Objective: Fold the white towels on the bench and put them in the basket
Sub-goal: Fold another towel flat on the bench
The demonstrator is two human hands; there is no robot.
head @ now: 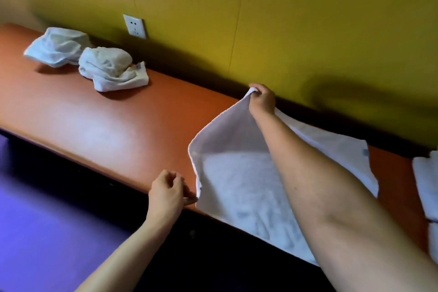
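- Orange padded bench (99,123) runs along a yellow wall (308,19).
- Right hand (262,97) pinches the flat white towel (239,187)'s raised corner.
- Left hand (167,193) pinches its near corner.

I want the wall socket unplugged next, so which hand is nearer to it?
Right. The right hand grips a towel corner below-right of the socket; the left hand sits lower at the bench edge.

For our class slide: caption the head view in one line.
Right hand lifts a white towel corner over the orange bench; left hand pinches its near edge.
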